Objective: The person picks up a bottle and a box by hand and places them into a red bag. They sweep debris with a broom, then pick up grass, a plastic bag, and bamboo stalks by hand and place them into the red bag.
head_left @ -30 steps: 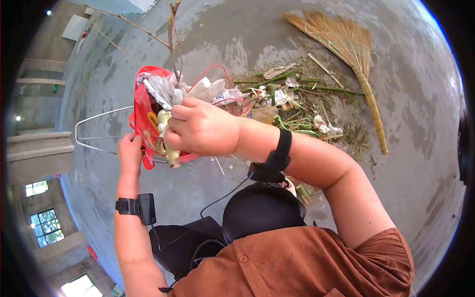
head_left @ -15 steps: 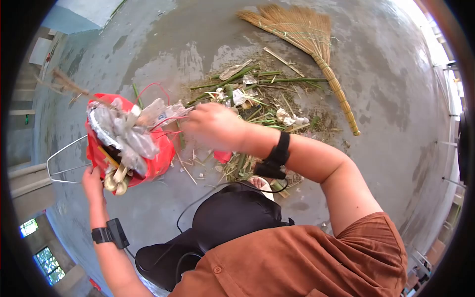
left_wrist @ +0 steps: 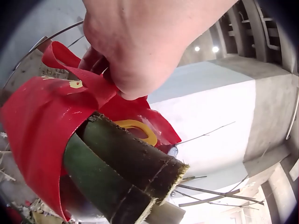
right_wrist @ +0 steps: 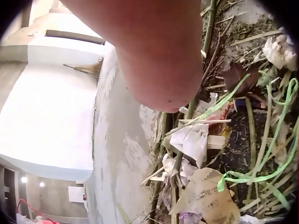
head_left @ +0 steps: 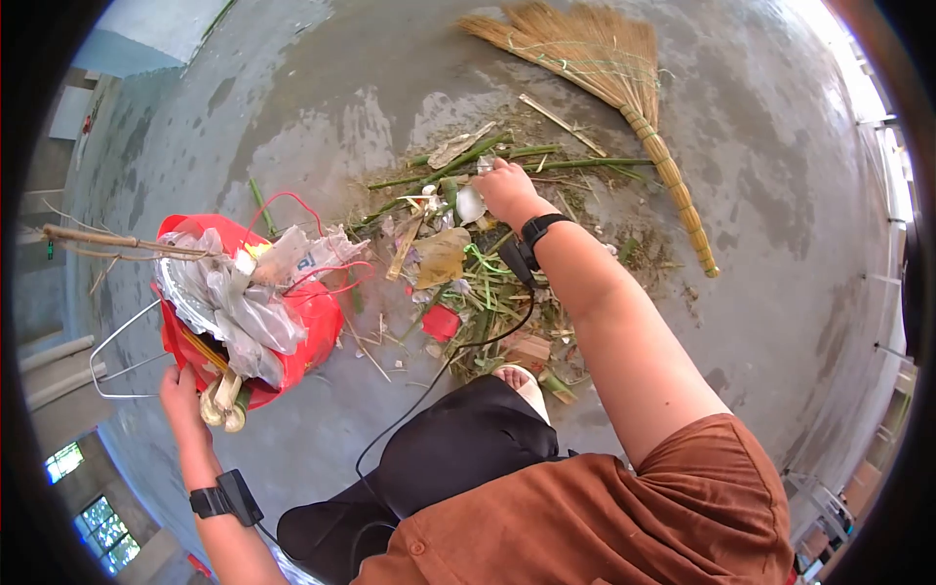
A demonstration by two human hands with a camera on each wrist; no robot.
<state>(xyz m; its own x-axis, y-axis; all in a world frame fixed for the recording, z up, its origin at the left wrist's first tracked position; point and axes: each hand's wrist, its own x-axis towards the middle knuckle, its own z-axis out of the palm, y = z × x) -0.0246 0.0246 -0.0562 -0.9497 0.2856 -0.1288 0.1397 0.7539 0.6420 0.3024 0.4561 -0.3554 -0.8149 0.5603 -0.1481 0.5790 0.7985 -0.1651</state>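
Note:
My left hand (head_left: 181,398) grips the edge of a red plastic bag (head_left: 317,322) full of crumpled plastic, twigs and pale stalks. In the left wrist view that hand (left_wrist: 135,51) pinches the red bag (left_wrist: 42,135), and cut green stalks (left_wrist: 112,163) stick out of its mouth. Over the far part of the litter pile, my right hand (head_left: 509,190) reaches down to a whitish scrap beside green stems (head_left: 585,163). In the right wrist view the right hand (right_wrist: 159,65) hides its own fingertips, above stems and white paper (right_wrist: 191,142).
A straw broom (head_left: 673,185) lies beyond the pile to the right. Yellowish paper (head_left: 442,257), a red scrap (head_left: 441,323) and green string lie in the litter. A metal wire frame (head_left: 122,375) stands by the bag. My sandalled foot (head_left: 525,390) is at the pile's near edge.
My right hand has moved from the bag to the pile. Seen from the head, the bag and left hand now sit lower left, and the long twig has tipped from upright to pointing left.

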